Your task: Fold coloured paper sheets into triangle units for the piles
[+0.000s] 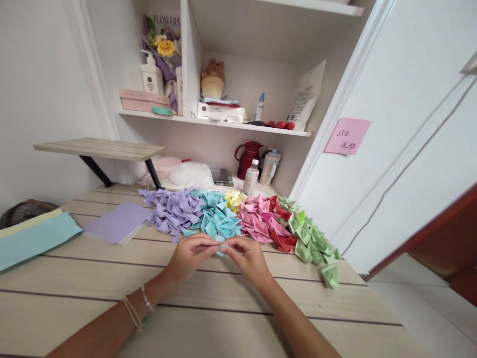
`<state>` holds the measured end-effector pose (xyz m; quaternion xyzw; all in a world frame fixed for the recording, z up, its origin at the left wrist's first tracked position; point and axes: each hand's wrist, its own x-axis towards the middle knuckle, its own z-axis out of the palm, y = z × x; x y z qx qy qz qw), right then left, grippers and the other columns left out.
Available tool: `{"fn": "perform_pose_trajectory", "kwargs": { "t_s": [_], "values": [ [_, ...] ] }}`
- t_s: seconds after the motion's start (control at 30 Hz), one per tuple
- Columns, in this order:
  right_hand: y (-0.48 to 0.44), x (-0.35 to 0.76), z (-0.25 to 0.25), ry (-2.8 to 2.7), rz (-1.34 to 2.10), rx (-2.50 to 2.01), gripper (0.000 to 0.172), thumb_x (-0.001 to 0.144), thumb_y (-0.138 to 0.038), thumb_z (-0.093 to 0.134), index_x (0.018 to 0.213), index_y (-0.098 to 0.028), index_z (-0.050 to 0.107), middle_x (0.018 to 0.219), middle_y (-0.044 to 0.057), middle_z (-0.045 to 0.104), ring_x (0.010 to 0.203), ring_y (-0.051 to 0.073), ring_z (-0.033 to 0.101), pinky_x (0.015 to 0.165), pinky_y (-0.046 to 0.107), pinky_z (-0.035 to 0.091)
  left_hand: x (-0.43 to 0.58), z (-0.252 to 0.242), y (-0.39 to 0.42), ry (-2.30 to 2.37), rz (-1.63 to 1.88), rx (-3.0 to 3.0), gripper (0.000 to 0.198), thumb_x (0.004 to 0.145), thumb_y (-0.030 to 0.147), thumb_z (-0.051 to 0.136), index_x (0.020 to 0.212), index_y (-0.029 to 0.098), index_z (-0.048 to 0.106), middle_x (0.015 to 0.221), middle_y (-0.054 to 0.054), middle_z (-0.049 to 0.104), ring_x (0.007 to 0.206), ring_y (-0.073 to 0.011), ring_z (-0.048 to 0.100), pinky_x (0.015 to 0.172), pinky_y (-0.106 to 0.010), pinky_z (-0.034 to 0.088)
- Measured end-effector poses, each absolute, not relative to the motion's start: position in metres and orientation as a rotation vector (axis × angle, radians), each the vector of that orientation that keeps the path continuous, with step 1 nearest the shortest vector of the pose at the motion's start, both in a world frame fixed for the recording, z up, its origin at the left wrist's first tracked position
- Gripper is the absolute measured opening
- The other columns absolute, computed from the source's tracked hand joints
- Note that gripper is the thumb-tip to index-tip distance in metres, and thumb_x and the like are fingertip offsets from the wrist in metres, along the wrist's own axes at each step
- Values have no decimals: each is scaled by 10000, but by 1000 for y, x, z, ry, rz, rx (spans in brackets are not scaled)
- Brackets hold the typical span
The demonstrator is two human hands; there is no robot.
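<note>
Over the middle of the table, my left hand (191, 253) and my right hand (247, 256) meet at the fingertips. Both pinch a small piece of light blue folded paper (220, 253), mostly hidden by the fingers. Just behind them lies a heap of blue paper boats (219, 222). Purple paper boats (175, 211) are piled to its left, with a few yellow paper boats (235, 200) at the back. To the right are pink paper boats (257, 219), red paper boats (283, 241) and green paper boats (309, 236).
Purple paper sheets (117, 221) and long blue sheets (37, 238) lie on the left of the wooden table (179, 318). A small raised stand (100, 148) is at the back left. A bottle (251, 179) and a red jug (248, 158) stand behind the boats, below a shelf (219, 124).
</note>
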<state>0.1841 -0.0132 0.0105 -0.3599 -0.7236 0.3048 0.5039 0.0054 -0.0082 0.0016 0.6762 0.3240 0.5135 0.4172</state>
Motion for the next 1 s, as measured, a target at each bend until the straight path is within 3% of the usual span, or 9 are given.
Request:
{"fn": "perform_pose_trajectory", "kwargs": {
  "t_s": [0.17,0.27,0.47,0.63,0.87,1.0],
  "values": [
    [-13,181,6,-1606,1031,-820,224,826,-367,517,962,-191,550,654,2,639,592,143,616,563,238,480,9,4,-9,876,1273,1500,207,709,228,653,904,157,652,735,-34,675,680,-161,638,635,-275,545],
    [-13,178,2,-1567,1040,-835,198,838,-373,499,925,-196,490,587,-23,606,538,136,610,527,230,479,10,6,-10,892,1264,1472,185,699,236,662,859,145,645,692,-23,665,642,-148,630,601,-253,539],
    [-15,182,1,-1882,426,-877,163,813,-288,562,946,-207,607,872,63,675,757,187,634,702,298,503,8,5,-7,962,1227,1450,179,724,260,632,841,124,645,658,-27,662,566,-132,615,550,-238,512],
    [-13,186,-2,-1985,218,-782,247,846,-212,515,1072,-208,614,901,84,679,813,196,629,727,309,509,8,5,-6,906,1182,1449,209,724,258,636,888,130,638,727,-36,660,623,-140,624,593,-253,518],
    [-11,183,2,-1782,455,-831,184,778,-214,606,945,-227,685,867,70,682,792,189,637,686,298,534,7,0,-4,843,1212,1407,277,719,237,651,980,162,595,739,-11,632,670,-130,617,636,-253,522],
    [-9,184,5,-1667,659,-846,149,741,-223,639,877,-208,697,887,71,677,810,191,641,686,295,547,5,-1,-2,890,1220,1409,226,708,242,659,912,153,618,749,-24,655,675,-131,619,648,-245,514]
  ]
}}
